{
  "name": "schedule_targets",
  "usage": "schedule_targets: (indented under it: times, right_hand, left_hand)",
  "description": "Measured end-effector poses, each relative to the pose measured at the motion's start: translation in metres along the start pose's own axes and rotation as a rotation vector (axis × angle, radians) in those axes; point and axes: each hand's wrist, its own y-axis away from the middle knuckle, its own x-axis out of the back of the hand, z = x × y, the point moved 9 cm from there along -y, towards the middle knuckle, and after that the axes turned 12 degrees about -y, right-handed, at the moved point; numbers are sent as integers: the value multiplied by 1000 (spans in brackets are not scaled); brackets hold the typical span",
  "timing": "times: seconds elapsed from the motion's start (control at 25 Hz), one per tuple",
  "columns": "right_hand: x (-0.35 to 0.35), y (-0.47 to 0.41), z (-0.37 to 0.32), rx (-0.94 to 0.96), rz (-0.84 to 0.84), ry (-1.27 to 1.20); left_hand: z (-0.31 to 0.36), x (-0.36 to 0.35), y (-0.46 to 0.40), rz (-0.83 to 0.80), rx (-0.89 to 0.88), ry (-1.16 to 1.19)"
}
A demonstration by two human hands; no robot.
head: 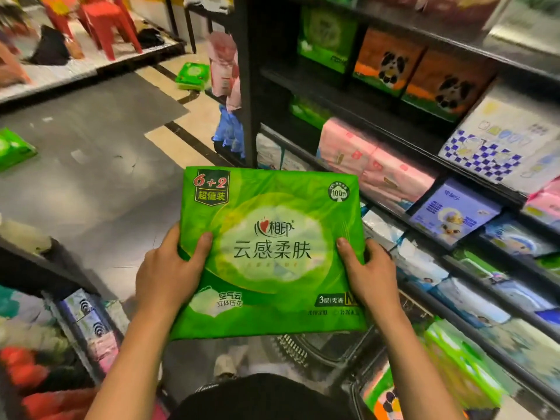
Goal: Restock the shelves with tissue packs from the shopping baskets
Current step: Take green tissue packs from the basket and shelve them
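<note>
I see a shop aisle with a grey and beige tiled floor (91, 165), and a dark shelf unit (378, 95) up and to the right of my fingers. Its shelves carry panda packs (391, 68), pink packs (372, 162) and blue checked packs (491, 153). Between my two hands I hold a green pack (269, 253) flat, printed face up. My left hand (169, 277) grips its left edge, thumb on top, fingers curled underneath. My right hand (371, 277) grips the right edge the same way. Below the pack, near my wrists, a wire basket (306, 350) shows; I cannot tell its contents. A second green pack (192, 75) lies on the floor far beyond my fingers.
</note>
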Motion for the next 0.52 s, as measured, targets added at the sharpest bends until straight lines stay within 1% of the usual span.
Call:
schedule_targets:
  times: [0.16,0.28,0.36,0.52]
  right_hand:
    - [-55,-36,-38,3,79,-7]
    - [-82,-62,-50,-9,119,-15]
    - [-96,-87,-57,-14,166,-22]
    - [-138,-158,-73,-46,181,-52]
  left_hand:
    - [-15,7,-105,-23,-86,42]
    - [-17,0,-163,-62,-134,8]
    - [-15,-4,-199,-66,-153,7]
    - [1,-8,-283,-55,-194,6]
